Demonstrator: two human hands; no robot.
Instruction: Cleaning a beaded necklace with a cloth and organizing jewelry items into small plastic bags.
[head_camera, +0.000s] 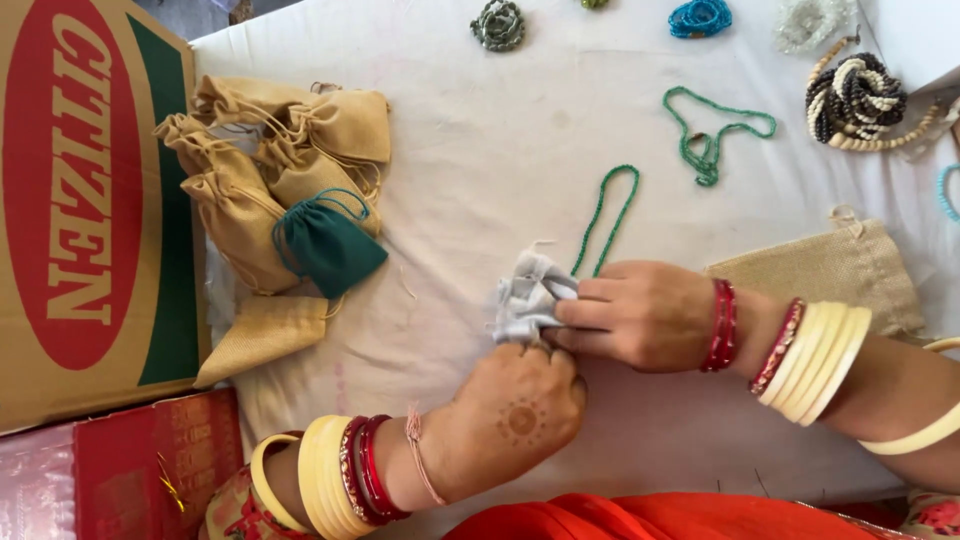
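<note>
At the middle of the white-covered table (560, 130), both hands meet on a small pale grey pouch (525, 300). The right hand (645, 315) comes in from the right, its fingers closed in a pinch on the pouch's right edge, right where the mouth looks gathered. The left hand (515, 415) sits just below, fingertips curled up against the pouch's underside, its grip closed on the fabric too, though how much cloth it has is hidden behind the knuckles. So the pouch lies left of the right hand and directly above the left one, touching both.

A green bead strand (605, 215) runs up and away from the pouch, a long narrow loop leaning slightly right, its lower end vanishing behind the right hand's fingers. Whether it's inside the pouch already, can't tell. The right hand is clearly the nearer one to it.

Off left, tan drawstring bags (250, 170) and one dark green bag (325, 240) are piled up, well apart.
</note>
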